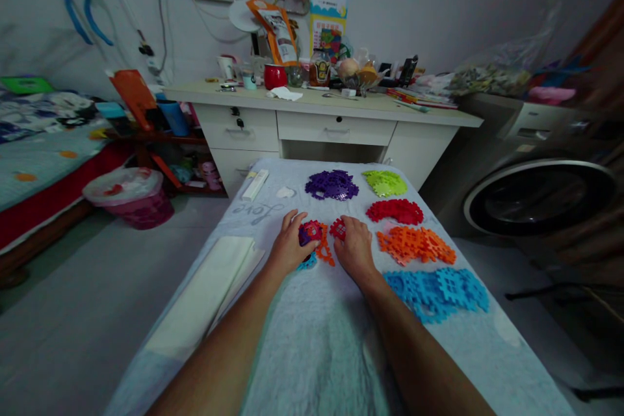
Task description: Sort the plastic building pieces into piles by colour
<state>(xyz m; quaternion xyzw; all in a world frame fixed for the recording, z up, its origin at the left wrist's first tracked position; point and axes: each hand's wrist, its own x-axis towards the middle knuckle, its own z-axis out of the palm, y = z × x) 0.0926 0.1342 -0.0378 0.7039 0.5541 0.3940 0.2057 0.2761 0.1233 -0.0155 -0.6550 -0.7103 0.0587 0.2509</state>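
Observation:
Over the cloth-covered table, my left hand [288, 244] curls round a small joined cluster of plastic interlocking pieces [312, 231], red and purple, with orange and blue parts below. An orange strip of pieces [325, 252] shows between my two hands. My right hand [357, 246] pinches a red lattice piece [337, 228] a little apart from the cluster. Fingers cover part of both. To the right lie sorted piles: red pieces [394, 211], orange pieces [416, 245] and blue pieces [439, 292]. Purple pieces [332, 184] and lime-green pieces [385, 182] lie farther back.
A folded pale cloth [209, 292] lies along the table's left side, with a white narrow box [255, 185] behind it. A cluttered white desk [336, 123] stands beyond. A pink bucket [136, 201] is at left, a washing machine [536, 162] at right.

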